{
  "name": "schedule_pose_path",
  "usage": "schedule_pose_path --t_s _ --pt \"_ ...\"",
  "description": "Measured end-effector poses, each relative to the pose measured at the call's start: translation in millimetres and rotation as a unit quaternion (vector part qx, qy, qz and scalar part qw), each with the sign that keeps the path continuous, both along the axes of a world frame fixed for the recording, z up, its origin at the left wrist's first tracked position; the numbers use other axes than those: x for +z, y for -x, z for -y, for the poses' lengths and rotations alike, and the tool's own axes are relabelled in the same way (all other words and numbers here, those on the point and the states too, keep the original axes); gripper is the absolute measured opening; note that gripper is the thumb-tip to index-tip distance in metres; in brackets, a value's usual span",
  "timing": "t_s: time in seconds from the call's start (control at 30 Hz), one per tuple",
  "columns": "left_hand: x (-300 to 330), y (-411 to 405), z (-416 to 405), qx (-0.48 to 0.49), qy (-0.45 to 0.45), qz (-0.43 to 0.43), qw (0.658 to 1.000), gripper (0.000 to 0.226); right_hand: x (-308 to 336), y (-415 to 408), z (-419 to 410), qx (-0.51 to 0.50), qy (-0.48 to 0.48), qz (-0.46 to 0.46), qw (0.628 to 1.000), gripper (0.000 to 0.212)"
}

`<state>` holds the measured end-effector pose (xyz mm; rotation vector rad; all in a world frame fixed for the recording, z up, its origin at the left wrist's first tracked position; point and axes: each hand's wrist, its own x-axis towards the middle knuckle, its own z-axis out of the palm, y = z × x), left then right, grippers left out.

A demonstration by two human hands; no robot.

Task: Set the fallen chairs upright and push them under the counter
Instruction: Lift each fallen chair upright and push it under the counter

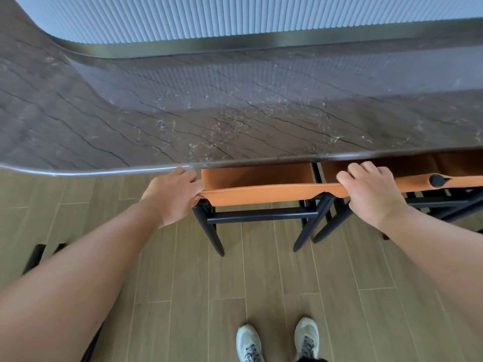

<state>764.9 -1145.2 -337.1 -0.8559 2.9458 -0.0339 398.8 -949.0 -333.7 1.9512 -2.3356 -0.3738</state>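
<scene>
Your left hand and right hand grasp the upright orange leather-backed black-framed chair; the veined brown stone counter lies straight ahead; push forward.

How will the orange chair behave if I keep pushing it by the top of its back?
The chair will probably slide without tipping: it stands upright on splayed dark legs on a smooth wood floor. Its orange back looks like a soft sling, puckered where the left hand and right hand grip, so expect some give.
</scene>
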Motion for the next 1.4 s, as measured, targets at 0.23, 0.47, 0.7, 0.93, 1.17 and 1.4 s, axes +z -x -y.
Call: schedule_pose_path --t_s 0.23,0.47,0.7,0.93,1.17,1.4 --pt "-10.1 23.0 -22.8 0.022 -0.007 0.016 1.000 0.022 -7.3 33.7 0.8 0.039 0.008 -0.007 0.999 0.036" --pt "-3.5 33.1 -18.3 -0.009 -0.007 0.025 1.000 0.027 -9.2 51.9 7.8 0.095 0.046 0.026 0.994 0.042" --pt "-7.6 17.1 3.8 0.021 0.008 0.040 0.999 0.027 -17.9 27.3 15.8 0.111 0.050 0.057 0.991 0.034" --pt "-14.7 15.7 -8.4 0.015 0.003 0.060 0.998 0.023 -20.9 27.2 8.5 0.088 -0.003 0.043 0.995 0.030" --pt "-16.1 26.9 -19.4 0.132 0.046 0.134 0.981 0.012 -19.5 15.8 10.7 0.028 -0.005 0.003 1.000 0.019" --pt "-6.5 37.6 -61.5 0.224 -0.006 0.142 0.964 0.059 -7.3 -0.7 5.8 -0.025 -0.065 -0.004 0.998 0.034"
